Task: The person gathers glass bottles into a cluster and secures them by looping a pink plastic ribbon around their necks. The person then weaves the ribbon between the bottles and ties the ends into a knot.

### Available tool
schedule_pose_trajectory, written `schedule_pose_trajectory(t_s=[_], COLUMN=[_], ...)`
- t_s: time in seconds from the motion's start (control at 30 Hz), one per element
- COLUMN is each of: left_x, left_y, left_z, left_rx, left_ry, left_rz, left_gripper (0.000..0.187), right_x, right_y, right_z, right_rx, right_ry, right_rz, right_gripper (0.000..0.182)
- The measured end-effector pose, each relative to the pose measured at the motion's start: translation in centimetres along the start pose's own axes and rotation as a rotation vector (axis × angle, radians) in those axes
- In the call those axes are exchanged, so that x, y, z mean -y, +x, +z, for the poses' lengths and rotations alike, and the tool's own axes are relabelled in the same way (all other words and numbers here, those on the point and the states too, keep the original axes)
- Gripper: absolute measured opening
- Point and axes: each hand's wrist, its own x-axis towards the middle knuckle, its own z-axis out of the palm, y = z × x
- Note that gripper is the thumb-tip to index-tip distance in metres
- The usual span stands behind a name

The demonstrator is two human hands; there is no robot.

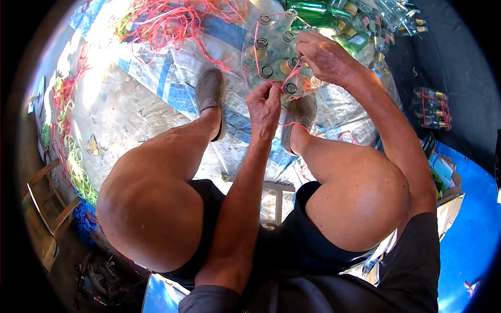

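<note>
A cluster of upright clear glass bottles (252, 63) stands on the sheet between and beyond my feet, its open mouths facing up. Pink plastic string (256, 39) runs around the necks, with a tangle of it near the closest bottles. My left hand (264, 108) is closed at the cluster's near edge, pinching the pink string between thumb and finger. At the cluster's right side, my right hand (330, 58) is closed with fingers curled over the bottle necks. String passes up to its fingertips and seems gripped there; the fingertips are partly hidden.
Green bottles (319, 14) and a pile of clear bottles (389, 15) lie behind at the right. A tied bottle bundle (433, 108) rests farther right. Loose pink string (169, 23) is heaped at the back left. A wooden frame (49, 195) stands at the left.
</note>
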Motion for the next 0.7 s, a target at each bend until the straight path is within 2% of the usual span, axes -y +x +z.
schedule_pose_trajectory(t_s=[0.3,0.6,0.7], left_x=[0.3,-0.2,-0.2], left_y=[0.0,-0.2,0.1], left_z=[0.1,0.0,-0.4], left_rx=[0.003,0.011,0.007], left_ry=[-0.039,-0.007,0.014], left_rz=[0.002,-0.010,-0.051], left_gripper=[0.017,0.017,0.017], right_x=[-1.1,-0.1,-0.7], right_y=[1.5,1.8,2.1], right_z=[0.9,1.2,1.3], right_rx=[0.028,0.163,0.171], right_ry=[0.036,-0.070,0.012], right_rz=[0.005,0.231,0.225], right_gripper=[0.009,0.010,0.011])
